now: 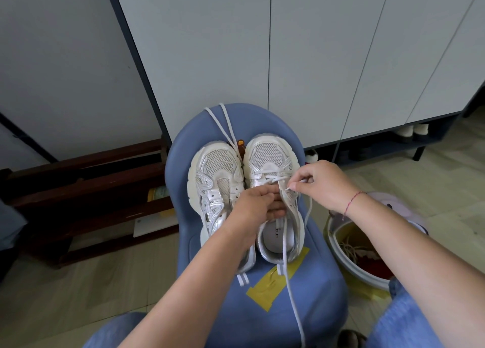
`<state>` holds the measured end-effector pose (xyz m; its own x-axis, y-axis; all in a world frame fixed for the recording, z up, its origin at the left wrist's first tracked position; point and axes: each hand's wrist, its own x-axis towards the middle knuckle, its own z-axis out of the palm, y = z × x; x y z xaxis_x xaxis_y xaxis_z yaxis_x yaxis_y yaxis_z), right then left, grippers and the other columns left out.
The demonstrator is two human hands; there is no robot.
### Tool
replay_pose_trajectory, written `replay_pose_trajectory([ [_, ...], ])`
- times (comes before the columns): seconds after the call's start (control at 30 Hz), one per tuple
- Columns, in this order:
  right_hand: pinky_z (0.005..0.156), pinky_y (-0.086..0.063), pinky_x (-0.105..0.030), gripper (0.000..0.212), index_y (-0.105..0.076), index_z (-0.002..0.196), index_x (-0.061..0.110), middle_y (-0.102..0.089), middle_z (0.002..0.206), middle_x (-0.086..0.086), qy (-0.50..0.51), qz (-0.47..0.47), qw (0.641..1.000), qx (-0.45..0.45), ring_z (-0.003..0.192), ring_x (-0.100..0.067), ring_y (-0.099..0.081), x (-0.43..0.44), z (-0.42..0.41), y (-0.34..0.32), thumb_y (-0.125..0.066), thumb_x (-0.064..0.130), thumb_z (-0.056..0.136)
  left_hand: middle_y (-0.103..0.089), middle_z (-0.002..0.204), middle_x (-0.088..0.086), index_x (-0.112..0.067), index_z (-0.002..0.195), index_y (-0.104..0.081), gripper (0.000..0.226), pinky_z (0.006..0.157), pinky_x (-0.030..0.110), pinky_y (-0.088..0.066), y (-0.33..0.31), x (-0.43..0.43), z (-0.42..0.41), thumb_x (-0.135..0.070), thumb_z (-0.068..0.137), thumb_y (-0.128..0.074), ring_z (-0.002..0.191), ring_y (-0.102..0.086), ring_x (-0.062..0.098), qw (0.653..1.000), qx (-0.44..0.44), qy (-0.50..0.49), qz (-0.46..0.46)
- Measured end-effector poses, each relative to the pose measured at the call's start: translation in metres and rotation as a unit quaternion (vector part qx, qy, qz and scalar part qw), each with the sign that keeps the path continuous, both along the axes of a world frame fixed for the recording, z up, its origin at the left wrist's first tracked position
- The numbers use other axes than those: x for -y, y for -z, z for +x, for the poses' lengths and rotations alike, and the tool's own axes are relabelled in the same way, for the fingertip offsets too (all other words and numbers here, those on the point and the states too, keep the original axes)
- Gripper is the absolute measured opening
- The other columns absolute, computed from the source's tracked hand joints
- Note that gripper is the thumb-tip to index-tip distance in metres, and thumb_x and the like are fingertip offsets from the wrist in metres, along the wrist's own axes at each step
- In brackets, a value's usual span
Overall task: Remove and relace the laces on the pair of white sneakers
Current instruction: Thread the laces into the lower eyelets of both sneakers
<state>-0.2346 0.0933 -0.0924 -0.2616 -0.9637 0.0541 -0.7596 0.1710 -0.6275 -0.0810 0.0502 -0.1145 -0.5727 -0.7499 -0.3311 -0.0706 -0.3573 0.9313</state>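
- White mesh left sneaker (215, 185), unlaced, 9 o'clock on blue padded stool (322, 308); loose white lace (220, 127) over 12 o'clock edge may slide off.
- Left hand (258, 203) grips white right sneaker (270, 156) by upper; slip shifts eyelets.
- Right hand (317, 182) pinches threaded lace (291, 295) tip, 3 o'clock; tail toward 6 o'clock may snag.

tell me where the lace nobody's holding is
Head view: the free lace lies on the blue chair, far side, running between the left sneaker and right sneaker.
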Motion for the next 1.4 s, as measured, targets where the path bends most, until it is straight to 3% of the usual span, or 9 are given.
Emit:
replay_pose_trajectory([
  [0.1,0.067,-0.041,-0.020,0.010,-0.073,0.083,0.017,-0.062,0.078,0.012,-0.009,0.010,0.998,-0.059,0.070,0.002,-0.053,-0.001,0.001,-0.002,-0.064,0.018,0.088,-0.071,0.084,0.002,-0.009,0.097,-0.066,0.033,0.067,0.017,-0.057,0.002,-0.001,-0.001,0.004,0.103,-0.036,0.068,-0.069,0.006,1.000,0.002,0.005,-0.016],
  [0.2,0.069,-0.043,-0.022,0.011,-0.074,0.082,0.014,-0.064,0.078,0.009,0.002,-0.002,0.997,-0.078,0.072,-0.004,-0.055,0.001,0.004,0.001,-0.064,0.015,0.087,-0.070,0.088,0.003,-0.005,0.109,-0.064,0.030,0.066,0.015,-0.056,0.008,-0.001,-0.001,0.005,0.102,-0.038,0.070,-0.067,0.006,0.999,0.010,0.004,-0.043],
  [0.3,0.071,-0.046,-0.022,0.009,-0.074,0.078,0.014,-0.069,0.079,0.006,0.021,-0.027,0.998,-0.052,0.073,-0.006,-0.057,0.003,0.006,0.007,-0.068,0.015,0.084,-0.070,0.090,0.004,-0.004,0.119,-0.062,0.033,0.068,0.015,-0.055,0.013,-0.003,-0.001,0.009,0.100,-0.038,0.068,-0.067,0.003,0.998,0.006,0.001,-0.070],
  [0.43,0.058,-0.035,-0.006,0.009,-0.073,0.077,0.017,-0.064,0.077,0.009,0.048,-0.055,0.997,-0.007,0.068,0.001,-0.052,0.002,0.005,0.012,-0.069,0.017,0.084,-0.070,0.093,0.005,-0.006,0.119,-0.063,0.036,0.070,0.014,-0.055,0.016,-0.004,0.000,0.011,0.099,-0.038,0.070,-0.067,0.002,0.996,-0.003,0.006,-0.087],
  [0.57,0.055,-0.038,-0.001,0.010,-0.073,0.076,0.016,-0.062,0.068,0.015,0.045,-0.057,0.997,0.034,0.059,0.006,-0.054,0.000,0.008,0.013,-0.068,0.016,0.085,-0.070,0.094,0.007,-0.003,0.120,-0.062,0.035,0.071,0.015,-0.056,0.016,-0.004,-0.001,0.011,0.100,-0.037,0.071,-0.068,0.003,0.996,-0.007,0.002,-0.088],
  [0.67,0.049,-0.037,-0.003,0.011,-0.073,0.076,0.012,-0.064,0.062,0.007,0.032,-0.036,0.996,0.081,0.044,0.008,-0.051,-0.001,0.007,0.013,-0.068,0.014,0.085,-0.070,0.097,0.009,-0.002,0.120,-0.062,0.035,0.073,0.016,-0.056,0.016,-0.004,-0.001,0.011,0.100,-0.036,0.073,-0.069,0.004,0.996,-0.008,0.004,-0.090],
  [0.87,0.062,-0.044,-0.015,0.014,-0.074,0.087,0.025,-0.068,0.067,0.004,-0.016,0.012,0.998,0.056,0.063,-0.003,-0.061,-0.005,-0.004,0.004,-0.061,0.020,0.091,-0.071,0.097,0.008,-0.003,0.120,-0.063,0.034,0.076,0.018,-0.056,0.018,-0.002,-0.001,0.009,0.101,-0.038,0.078,-0.068,0.007,0.996,-0.008,0.005,-0.086],
  [1.13,0.055,-0.046,-0.014,0.013,-0.069,0.074,0.016,-0.070,0.068,-0.006,0.043,-0.013,0.987,0.153,0.047,-0.003,-0.057,0.004,0.000,0.018,-0.067,0.010,0.086,-0.069,0.099,0.012,0.000,0.115,-0.063,0.033,0.078,0.018,-0.057,0.017,0.003,-0.002,0.004,0.103,-0.033,0.084,-0.068,0.013,0.998,-0.005,0.025,-0.057],
  [1.4,0.057,-0.046,-0.018,0.003,-0.069,0.082,0.013,-0.062,0.060,0.004,0.078,-0.002,0.976,0.203,0.050,-0.007,-0.050,-0.003,-0.006,0.018,-0.069,0.014,0.085,-0.068,0.095,0.012,0.005,0.115,-0.061,0.029,0.072,0.016,-0.057,0.019,0.006,-0.005,0.002,0.104,-0.035,0.079,-0.066,0.012,0.999,0.005,0.024,-0.046],
])
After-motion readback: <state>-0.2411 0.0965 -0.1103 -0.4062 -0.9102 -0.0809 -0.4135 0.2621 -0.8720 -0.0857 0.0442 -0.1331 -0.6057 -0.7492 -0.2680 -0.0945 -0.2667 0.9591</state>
